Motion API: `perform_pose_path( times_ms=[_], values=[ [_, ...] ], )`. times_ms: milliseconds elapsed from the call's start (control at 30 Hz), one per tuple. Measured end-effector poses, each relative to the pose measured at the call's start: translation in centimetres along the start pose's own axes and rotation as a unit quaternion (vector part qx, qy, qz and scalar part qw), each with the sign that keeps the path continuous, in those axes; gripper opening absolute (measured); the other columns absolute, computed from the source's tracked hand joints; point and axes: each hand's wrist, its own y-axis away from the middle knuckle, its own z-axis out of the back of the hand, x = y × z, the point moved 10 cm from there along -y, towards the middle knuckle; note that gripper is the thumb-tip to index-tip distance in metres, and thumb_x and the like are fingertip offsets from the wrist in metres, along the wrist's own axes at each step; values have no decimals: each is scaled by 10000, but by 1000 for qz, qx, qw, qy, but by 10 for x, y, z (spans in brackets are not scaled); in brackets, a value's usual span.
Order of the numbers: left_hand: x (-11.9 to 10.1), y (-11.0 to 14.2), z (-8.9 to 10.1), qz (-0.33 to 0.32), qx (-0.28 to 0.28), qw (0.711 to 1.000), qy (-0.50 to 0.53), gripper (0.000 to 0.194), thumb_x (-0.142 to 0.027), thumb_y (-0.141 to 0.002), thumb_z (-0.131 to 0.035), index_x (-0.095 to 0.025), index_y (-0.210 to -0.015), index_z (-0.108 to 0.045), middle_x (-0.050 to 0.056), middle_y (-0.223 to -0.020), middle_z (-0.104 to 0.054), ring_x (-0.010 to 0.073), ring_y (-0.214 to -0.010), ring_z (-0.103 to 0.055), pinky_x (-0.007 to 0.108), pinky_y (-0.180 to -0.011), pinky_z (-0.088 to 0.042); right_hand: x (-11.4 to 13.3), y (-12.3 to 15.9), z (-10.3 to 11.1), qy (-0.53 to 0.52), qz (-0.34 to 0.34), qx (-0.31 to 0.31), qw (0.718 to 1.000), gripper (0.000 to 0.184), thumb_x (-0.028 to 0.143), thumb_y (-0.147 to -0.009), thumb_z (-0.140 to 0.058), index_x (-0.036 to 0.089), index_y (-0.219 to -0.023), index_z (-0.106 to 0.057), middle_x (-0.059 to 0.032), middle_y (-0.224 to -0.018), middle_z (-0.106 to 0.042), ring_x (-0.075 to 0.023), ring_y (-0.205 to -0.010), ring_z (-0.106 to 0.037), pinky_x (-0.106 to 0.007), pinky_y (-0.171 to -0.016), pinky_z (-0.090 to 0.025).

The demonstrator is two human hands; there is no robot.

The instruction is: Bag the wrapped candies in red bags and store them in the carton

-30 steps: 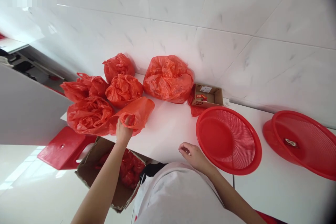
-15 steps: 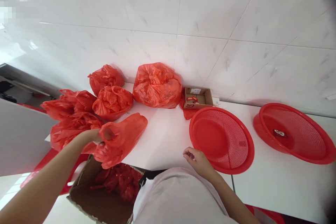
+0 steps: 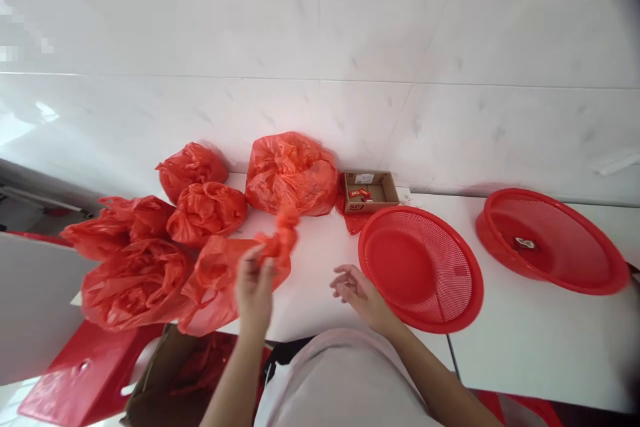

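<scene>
My left hand (image 3: 254,283) is closed on the gathered mouth of a red plastic bag (image 3: 220,280), which lies slack on the white table (image 3: 320,280). My right hand (image 3: 356,290) hovers over the table's near edge, fingers loosely spread, holding nothing. It sits between the bag and a red mesh basket (image 3: 421,267). Several tied red bags (image 3: 137,277) are heaped at the left, with a larger one (image 3: 291,173) against the wall.
A small open cardboard box (image 3: 370,190) stands at the wall. A second red basket (image 3: 550,240) with a small item in it sits at the right. Below the table are a carton (image 3: 165,387) of red bags and a red stool (image 3: 75,380).
My left hand has moved right and lifted the bag's bunched mouth upward. My right hand has opened and risen slightly over the table. The view has shifted up.
</scene>
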Motion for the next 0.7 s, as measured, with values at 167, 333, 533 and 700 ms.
perform_pose_path(
  times_ms=[167, 333, 533, 700],
  values=[
    [20, 66, -102, 47, 289, 950, 107, 159, -318, -705, -736, -211, -793, -658, 44, -820, -665, 189, -793, -640, 301, -769, -527, 33, -6, 7, -164, 61, -60, 983, 447, 517, -854, -637, 263, -1216, -573, -58, -1164, -649, -204, -997, -639, -334, -787, -539],
    [31, 52, -86, 139, 191, 945, 224, 296, -389, -720, -747, -228, -913, -591, 31, -946, -679, 188, -913, -652, 351, -856, -533, 16, 6, 55, -320, 20, -210, 923, 367, 479, -784, -720, 228, -1038, -638, -48, -1088, -694, -226, -959, -663, -347, -743, -565],
    [42, 53, -90, 240, 138, 903, 330, 322, -288, -667, -773, -224, -716, -461, -23, -909, -644, 152, -910, -645, 392, -933, -520, 30, 14, 89, -389, 52, -272, 879, 250, 347, -810, -684, 263, -1039, -629, -13, -1139, -682, -190, -1034, -646, -324, -840, -559],
    [42, 50, -88, 217, 165, 912, 306, 316, -299, -662, -747, -296, -902, -542, -45, -841, -619, 137, -818, -635, 349, -870, -523, 38, 22, 126, -400, 61, -329, 853, 184, 276, -753, -640, 231, -931, -632, -22, -1001, -706, -204, -943, -660, -334, -806, -559]
  ],
)
